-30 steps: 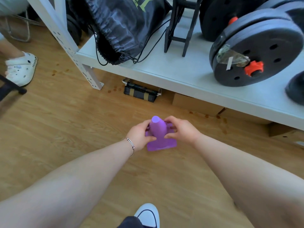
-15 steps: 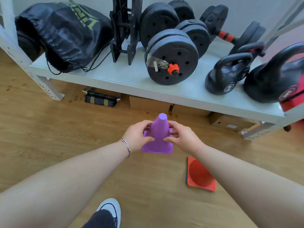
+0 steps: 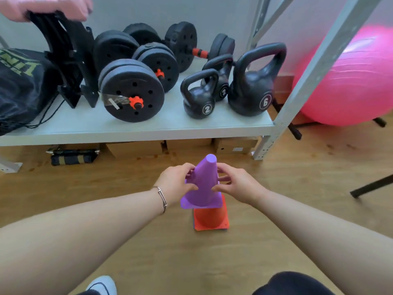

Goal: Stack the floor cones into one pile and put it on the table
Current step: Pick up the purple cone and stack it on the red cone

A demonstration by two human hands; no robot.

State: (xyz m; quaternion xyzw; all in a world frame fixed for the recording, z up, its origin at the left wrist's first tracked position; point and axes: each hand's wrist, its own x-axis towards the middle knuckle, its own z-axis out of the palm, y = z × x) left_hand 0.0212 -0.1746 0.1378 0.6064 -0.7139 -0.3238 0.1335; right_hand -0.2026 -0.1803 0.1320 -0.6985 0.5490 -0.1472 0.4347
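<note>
While our left hand [image 3: 177, 184] and right hand [image 3: 236, 186] pinch the purple cone [image 3: 203, 184] by its flanks just above the orange cone [image 3: 210, 218] on the floor, we should centre it; lower it straight; let it seat squarely.

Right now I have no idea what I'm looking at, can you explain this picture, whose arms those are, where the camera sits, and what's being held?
There is no machine here: the camera is worn on a person's head, looking down at their own bare arms. The left hand and right hand together hold a purple cone over an orange cone standing on the wooden floor. Behind is a low shelf carrying dumbbells, kettlebells and a black bag. A pink exercise ball sits at right.
</note>
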